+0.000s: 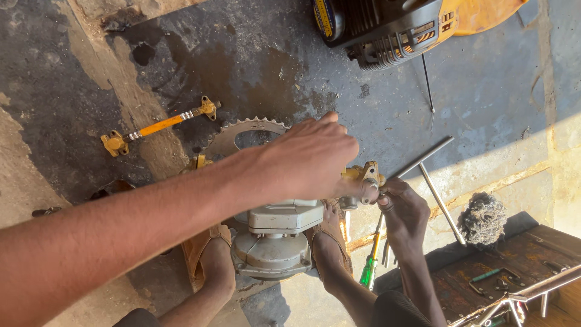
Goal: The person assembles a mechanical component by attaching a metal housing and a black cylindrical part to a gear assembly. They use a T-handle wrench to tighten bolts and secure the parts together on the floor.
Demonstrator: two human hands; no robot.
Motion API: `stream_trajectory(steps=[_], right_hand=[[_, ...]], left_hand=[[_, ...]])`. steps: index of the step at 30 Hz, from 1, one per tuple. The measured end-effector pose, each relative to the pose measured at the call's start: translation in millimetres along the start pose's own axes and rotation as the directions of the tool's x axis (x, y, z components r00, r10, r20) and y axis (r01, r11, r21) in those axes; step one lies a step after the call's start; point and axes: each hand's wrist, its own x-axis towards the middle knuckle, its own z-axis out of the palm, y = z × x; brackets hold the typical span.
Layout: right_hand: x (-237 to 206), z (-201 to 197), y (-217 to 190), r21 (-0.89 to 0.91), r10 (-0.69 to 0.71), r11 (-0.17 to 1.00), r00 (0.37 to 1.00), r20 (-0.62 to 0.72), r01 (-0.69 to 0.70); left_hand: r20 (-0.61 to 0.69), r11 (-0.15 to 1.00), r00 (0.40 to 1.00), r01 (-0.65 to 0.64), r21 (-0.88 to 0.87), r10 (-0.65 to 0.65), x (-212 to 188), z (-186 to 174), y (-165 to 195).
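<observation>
Gripping is what I record first: my left hand (311, 158) lies curled over the top of the grey cast-metal gearbox housing (275, 233), fingers wrapped down onto the gold-coloured fitting (362, 178) at its right end, while my right hand (402, 209) pinches the same fitting from below with fingertips closed against it. I note the housing is smooth, matt grey and blocky, with a rounded bolted cover on its near face; it stands on the floor clamped between two sandalled feet (330, 242). Behind my left hand a flat steel sprocket (242, 136) shows, thin, pale and toothed around its rim, partly hidden by the wrist. A short link rod (160, 126) with an orange shaft and gold clevis ends lies well apart to the left on the stained, oily concrete floor (72, 72) (rough, patched dark and light). A green-handled screwdriver (370, 266) lies just beside the right foot, under my right forearm. A bright steel T-handle wrench (433, 178) rests to the right, near a frayed grey rag ball (482, 219). A yellow-and-black engine machine (393, 24) crowds the top edge. A rusted tool tray (502, 266) closes the lower right corner; open floor remains at upper left and upper right.
</observation>
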Motion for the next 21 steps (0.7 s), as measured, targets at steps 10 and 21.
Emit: stream_trajectory(steps=[10, 21], right_hand=[[-10, 26, 12, 0.099, -0.004, 0.995, 0.987, -0.158, 0.019], [-6, 5, -8, -0.195, -0.011, 0.981, 1.0, -0.011, 0.009]], left_hand=[[0.139, 0.894, 0.922, 0.385, -0.228, -0.362, 9, -24, 3], [-0.028, 0.892, 0.923, 0.363, -0.269, -0.384, 15, -7, -1]])
